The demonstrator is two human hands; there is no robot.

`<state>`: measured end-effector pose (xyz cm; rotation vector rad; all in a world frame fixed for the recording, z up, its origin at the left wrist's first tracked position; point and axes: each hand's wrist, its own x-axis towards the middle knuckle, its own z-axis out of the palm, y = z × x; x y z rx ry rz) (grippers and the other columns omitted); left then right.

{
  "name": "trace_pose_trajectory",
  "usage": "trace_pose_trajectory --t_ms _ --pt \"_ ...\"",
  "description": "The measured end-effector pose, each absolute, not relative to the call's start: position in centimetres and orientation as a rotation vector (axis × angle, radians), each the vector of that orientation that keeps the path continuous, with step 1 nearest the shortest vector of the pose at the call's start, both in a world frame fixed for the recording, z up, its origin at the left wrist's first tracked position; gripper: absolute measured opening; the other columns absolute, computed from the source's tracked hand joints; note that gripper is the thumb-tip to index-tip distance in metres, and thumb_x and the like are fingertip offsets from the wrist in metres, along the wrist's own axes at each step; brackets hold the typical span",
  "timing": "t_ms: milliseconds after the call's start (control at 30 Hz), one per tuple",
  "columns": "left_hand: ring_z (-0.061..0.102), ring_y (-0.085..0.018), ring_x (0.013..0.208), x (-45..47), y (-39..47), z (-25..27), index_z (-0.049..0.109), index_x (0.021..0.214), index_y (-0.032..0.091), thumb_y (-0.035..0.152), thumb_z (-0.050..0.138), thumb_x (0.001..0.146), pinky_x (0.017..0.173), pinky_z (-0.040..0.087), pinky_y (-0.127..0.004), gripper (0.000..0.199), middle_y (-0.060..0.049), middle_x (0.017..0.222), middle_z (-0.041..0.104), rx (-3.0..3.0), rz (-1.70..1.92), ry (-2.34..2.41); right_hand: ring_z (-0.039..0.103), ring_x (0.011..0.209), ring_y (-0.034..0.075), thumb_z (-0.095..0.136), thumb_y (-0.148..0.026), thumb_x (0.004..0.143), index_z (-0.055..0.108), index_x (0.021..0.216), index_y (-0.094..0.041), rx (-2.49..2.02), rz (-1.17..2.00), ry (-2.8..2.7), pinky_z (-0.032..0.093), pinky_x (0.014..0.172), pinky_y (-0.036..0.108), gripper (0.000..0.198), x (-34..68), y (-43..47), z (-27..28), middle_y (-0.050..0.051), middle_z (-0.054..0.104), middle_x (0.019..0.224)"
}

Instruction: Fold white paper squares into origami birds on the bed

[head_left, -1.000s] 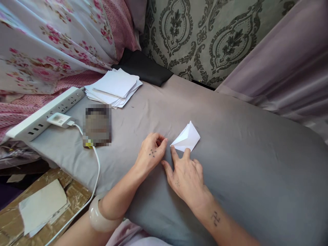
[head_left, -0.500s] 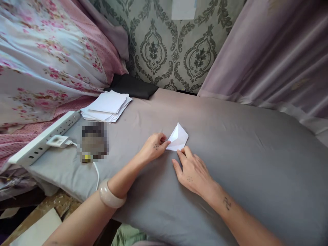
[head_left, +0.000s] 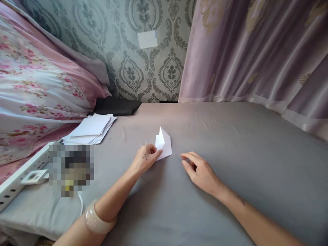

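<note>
A folded sheet of white paper (head_left: pixel 166 145) has a pointed top and a flap standing out on its left side. My left hand (head_left: pixel 146 158) pinches its lower left corner between thumb and fingers. To the right of the paper, apart from it, is my right hand (head_left: pixel 201 172). Its fingers are slightly curled with the thumb apart, and nothing is in them. Both hands are just over the grey cloth-covered surface (head_left: pixel 243 153). A pale bangle (head_left: pixel 98 218) circles my left forearm.
A stack of white paper (head_left: pixel 91 126) lies at the left, with a black folded item (head_left: pixel 116 106) behind it. A power strip (head_left: pixel 25 176) with a plugged-in white charger (head_left: pixel 36 177) runs along the left edge. Beside it is a blurred-out patch. Curtains (head_left: pixel 230 51) hang at the back right.
My right hand has let go of the paper's lower edge and moved off to the right. The left hand still grips the paper, whose left flap now stands open. The camera view has shifted.
</note>
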<state>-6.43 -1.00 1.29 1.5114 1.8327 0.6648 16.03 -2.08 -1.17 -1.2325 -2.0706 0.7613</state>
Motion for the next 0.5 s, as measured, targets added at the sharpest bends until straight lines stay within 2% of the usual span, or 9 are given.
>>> trace_pose_trajectory --t_ms 67,167,233,300,367,433,500 --pt "0.053 -0.015 0.061 -4.9 -1.3 2.1 0.06 0.073 0.015 0.055 0.057 0.079 0.056 0.035 -0.025 0.04 0.0 0.064 0.058 1.508 0.725 1.688 0.061 0.07 0.013 0.045 -0.036 0.093 0.061 0.114 -0.018 -1.298 0.819 -1.863 0.051 0.069 0.028 0.032 16.5 -1.7 -1.5 0.007 0.065 0.099" --pt "0.061 -0.019 0.086 -2.8 -1.5 3.7 0.066 0.101 0.016 0.055 0.043 0.089 0.072 0.044 -0.027 0.047 -0.006 0.09 0.068 1.542 0.762 1.248 0.064 0.081 0.016 0.048 -0.042 0.091 0.057 0.119 -0.017 -1.34 0.856 -1.641 0.052 0.074 0.029 0.038 17.2 -1.2 -1.8 0.008 0.065 0.102" --pt "0.061 -0.02 0.095 -2.3 -1.2 4.5 0.067 0.104 0.018 0.051 0.039 0.093 0.08 0.045 -0.028 0.045 -0.007 0.1 0.068 1.595 0.834 1.176 0.065 0.087 0.017 0.049 -0.043 0.09 0.053 0.122 -0.017 -1.355 0.842 -1.544 0.053 0.074 0.03 0.041 17.8 -1.0 -2.0 0.009 0.064 0.108" --pt "0.061 -0.019 0.092 -2.8 -0.7 4.7 0.067 0.098 0.017 0.043 0.04 0.093 0.08 0.046 -0.028 0.038 -0.007 0.097 0.069 1.622 0.949 1.282 0.065 0.087 0.017 0.05 -0.041 0.09 0.051 0.121 -0.018 -1.382 0.777 -1.496 0.053 0.072 0.029 0.039 18.1 -1.2 -2.0 0.01 0.063 0.108" --pt "0.061 -0.017 0.079 -4.0 -0.2 4.1 0.065 0.088 0.016 0.03 0.043 0.089 0.072 0.047 -0.028 0.026 -0.005 0.086 0.068 1.652 1.031 1.51 0.064 0.081 0.016 0.05 -0.036 0.09 0.053 0.112 -0.019 -1.392 0.671 -1.529 0.053 0.07 0.029 0.028 18.2 -1.6 -1.9 0.007 0.065 0.1" --pt "0.057 -0.015 0.064 -5.4 0.1 2.8 0.063 0.085 0.017 0.018 0.045 0.081 0.063 0.047 -0.028 0.018 -0.002 0.077 0.066 1.803 0.893 1.707 0.063 0.074 0.015 0.05 -0.03 0.09 0.055 0.1 -0.02 -1.344 0.576 -1.673 0.052 0.07 0.028 0.014 17.9 -2.1 -1.7 0.004 0.065 0.088" --pt "0.059 -0.017 0.065 -6.4 0.2 1.1 0.064 0.087 0.018 0.011 0.042 0.077 0.065 0.05 -0.031 0.025 -0.003 0.077 0.067 2.047 0.731 1.687 0.062 0.073 0.014 0.046 -0.022 0.092 0.057 0.097 -0.021 -1.216 0.54 -1.913 0.051 0.071 0.028 0.013 17.3 -2.5 -1.6 0.002 0.065 0.085"
